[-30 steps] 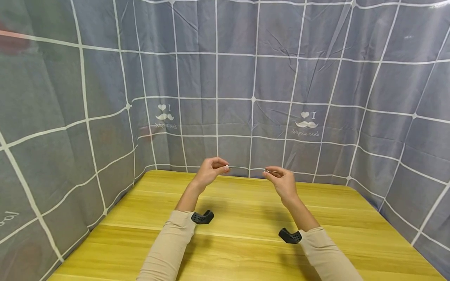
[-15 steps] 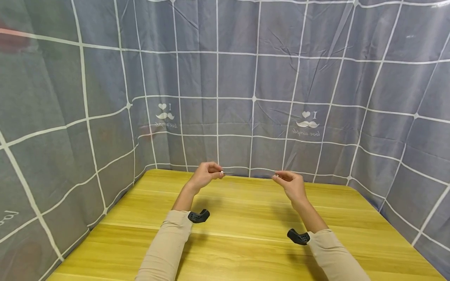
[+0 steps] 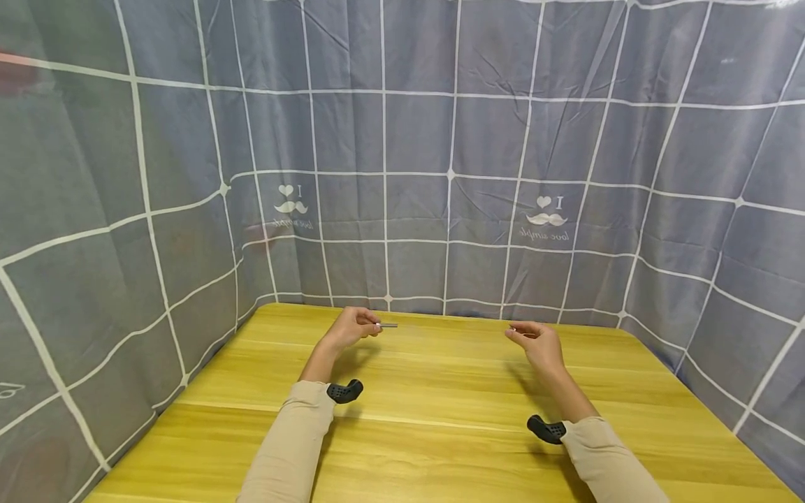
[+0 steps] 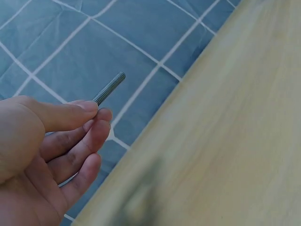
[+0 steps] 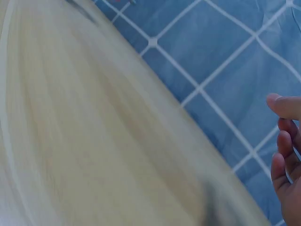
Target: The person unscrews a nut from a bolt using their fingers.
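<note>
In the head view my left hand (image 3: 353, 328) pinches a grey metal bolt (image 3: 390, 325) between thumb and fingers, over the back of the table. The left wrist view shows the bolt's threaded shank (image 4: 110, 88) poking out past the thumb; its other end is hidden in the grip. Off to the right, my right hand (image 3: 536, 342) is raised with thumb and fingertips brought together on a tiny shiny piece (image 3: 513, 329), too small to identify. The right wrist view catches only part of this hand (image 5: 288, 141), the piece hidden there. A wide gap separates both hands.
A yellow wood-grain table (image 3: 428, 405) spreads below both hands. Grey curtain (image 3: 415, 140) with white grid lines hangs behind it and along the sides. Black curved wrist mounts (image 3: 345, 392) stick out from the beige sleeves (image 3: 286, 447).
Both hands have moved apart and lower, the left one leftward with the bolt, the right one rightward with the small piece. Their pinches look unchanged.
</note>
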### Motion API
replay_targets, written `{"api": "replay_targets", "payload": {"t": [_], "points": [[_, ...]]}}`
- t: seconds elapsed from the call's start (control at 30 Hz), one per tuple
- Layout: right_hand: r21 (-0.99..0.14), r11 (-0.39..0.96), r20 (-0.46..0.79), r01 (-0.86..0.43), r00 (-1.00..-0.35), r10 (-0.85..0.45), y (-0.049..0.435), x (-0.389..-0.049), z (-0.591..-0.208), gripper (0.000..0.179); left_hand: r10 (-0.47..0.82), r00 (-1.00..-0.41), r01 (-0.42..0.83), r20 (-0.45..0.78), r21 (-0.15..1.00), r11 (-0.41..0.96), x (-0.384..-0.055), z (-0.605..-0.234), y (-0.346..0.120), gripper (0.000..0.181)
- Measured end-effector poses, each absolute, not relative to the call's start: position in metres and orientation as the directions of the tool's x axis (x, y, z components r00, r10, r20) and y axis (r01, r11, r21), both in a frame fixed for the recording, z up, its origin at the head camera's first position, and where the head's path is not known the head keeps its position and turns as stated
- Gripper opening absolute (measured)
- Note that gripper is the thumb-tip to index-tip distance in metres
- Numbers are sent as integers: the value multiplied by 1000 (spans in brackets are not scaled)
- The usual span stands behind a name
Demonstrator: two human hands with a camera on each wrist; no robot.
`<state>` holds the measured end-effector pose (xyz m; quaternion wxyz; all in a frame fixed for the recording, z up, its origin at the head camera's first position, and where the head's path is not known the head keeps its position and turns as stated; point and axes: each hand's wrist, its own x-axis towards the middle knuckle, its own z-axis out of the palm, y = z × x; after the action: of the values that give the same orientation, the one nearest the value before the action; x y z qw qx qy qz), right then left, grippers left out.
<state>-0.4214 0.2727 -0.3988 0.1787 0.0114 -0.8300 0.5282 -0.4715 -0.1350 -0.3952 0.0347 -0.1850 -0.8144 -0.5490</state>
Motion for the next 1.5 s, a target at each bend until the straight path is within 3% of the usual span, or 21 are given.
{"api": "replay_targets", "payload": {"t": [0.37, 0.77, 0.93, 1.17, 1.5], "points": [[-876, 475, 216, -84, -949, 231, 296, -424, -430, 36, 217, -963, 228, 159, 911, 344, -477, -418, -140, 8], [-806, 588, 242, -69, -945, 220, 303, -429, -438, 29, 311, -900, 432, 305, 718, 545, -476, -425, -142, 5], [-748, 662, 243, -43, -946, 214, 302, -427, -438, 23, 313, -896, 444, 316, 675, 589, -476, -430, -143, 4], [-692, 718, 146, 76, -959, 242, 304, -420, -431, 24, 297, -903, 430, 310, 654, 622, -478, -433, -142, 5], [-687, 722, 134, 85, -961, 241, 306, -417, -432, 25, 288, -906, 424, 311, 651, 630, -478, -434, -141, 5]]}}
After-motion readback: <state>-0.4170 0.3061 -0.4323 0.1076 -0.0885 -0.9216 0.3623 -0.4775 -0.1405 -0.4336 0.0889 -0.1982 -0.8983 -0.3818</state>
